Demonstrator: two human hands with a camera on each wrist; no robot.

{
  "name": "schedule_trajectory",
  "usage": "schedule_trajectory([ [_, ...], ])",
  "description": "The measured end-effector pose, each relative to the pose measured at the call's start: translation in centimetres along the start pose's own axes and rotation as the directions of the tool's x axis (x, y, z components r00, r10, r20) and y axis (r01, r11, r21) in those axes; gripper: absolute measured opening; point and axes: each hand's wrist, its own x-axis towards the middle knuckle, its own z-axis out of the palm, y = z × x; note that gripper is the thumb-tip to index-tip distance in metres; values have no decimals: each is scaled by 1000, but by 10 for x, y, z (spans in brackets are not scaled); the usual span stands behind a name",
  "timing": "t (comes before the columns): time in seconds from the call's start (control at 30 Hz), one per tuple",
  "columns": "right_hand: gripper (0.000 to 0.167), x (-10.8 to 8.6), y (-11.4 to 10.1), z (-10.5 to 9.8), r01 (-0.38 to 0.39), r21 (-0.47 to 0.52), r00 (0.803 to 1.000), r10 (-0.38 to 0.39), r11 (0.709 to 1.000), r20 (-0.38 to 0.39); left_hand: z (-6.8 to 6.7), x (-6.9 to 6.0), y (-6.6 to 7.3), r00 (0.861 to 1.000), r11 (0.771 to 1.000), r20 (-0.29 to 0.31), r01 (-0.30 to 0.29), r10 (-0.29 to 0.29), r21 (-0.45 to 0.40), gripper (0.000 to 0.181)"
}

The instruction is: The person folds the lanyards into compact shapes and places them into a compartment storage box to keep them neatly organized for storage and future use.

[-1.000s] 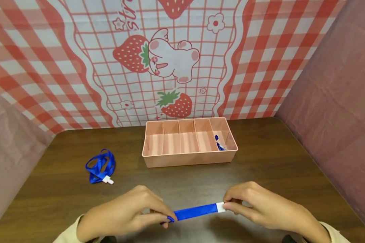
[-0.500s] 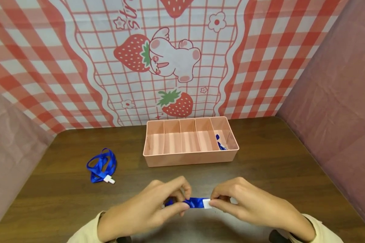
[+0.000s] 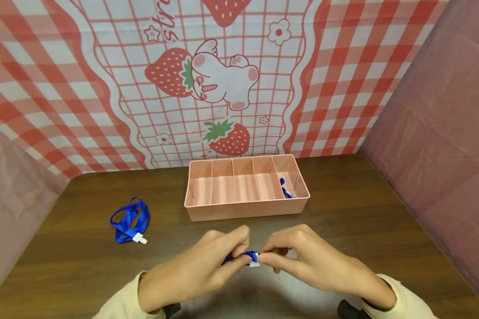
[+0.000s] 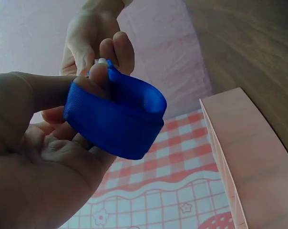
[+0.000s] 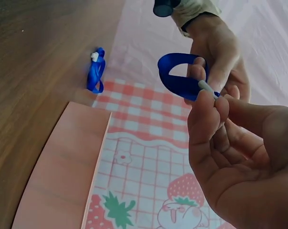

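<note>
Between the two hands is a blue ribbon lanyard [image 4: 120, 124], rolled into a flat coil with a white clip [image 5: 207, 88] at its end. My left hand [image 3: 201, 262] holds the coil, its band looped round a finger in the left wrist view. With thumb and forefinger, my right hand [image 3: 317, 261] pinches the lanyard's end at the white clip. The fingertips of both hands nearly meet there and hide part of the clip. Above the table, the coil stays in front of the box. On the left of the table lies another blue lanyard [image 3: 122, 227], loosely looped.
A long pink box [image 3: 245, 211] with several compartments stands at the back against the strawberry-print cloth [image 3: 259, 133]. Blue pieces with some white [image 3: 286, 192] lie in its rightmost compartment. Pink cloth walls [image 3: 435, 128] flank the brown wooden table [image 3: 355, 212].
The stretched blue strip between my hands has shortened as the left hand wound it into a coil. Both hands have come together, and the white clip now lies against the coil.
</note>
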Motion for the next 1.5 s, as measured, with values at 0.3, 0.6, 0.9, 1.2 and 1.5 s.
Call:
schedule_trajectory([
  [0.3, 9, 10, 0, 9, 2, -13, 1000, -2, 1000, -7, -4, -1, 4, 999, 992, -26, 35, -32, 122, 28],
  [0.6, 11, 11, -2, 3, 35, -38, 997, -37, 999, -62, -10, -2, 6, 995, 995, -89, 58, -50, 83, 19],
  [0.9, 8, 10, 0, 2, -28, 129, 999, 26, 991, 19, -10, -3, 5, 1000, 998, 7, -5, 5, 60, 20],
  [1.2, 8, 8, -1, -3, -119, 245, 991, 100, 962, 86, -6, -4, 3, 1000, 999, -2, 0, 0, 51, 19],
  [1.5, 9, 8, -3, -13, -136, 265, 991, 129, 955, 43, -17, -3, 5, 996, 1000, -92, -11, 13, 20, 16],
])
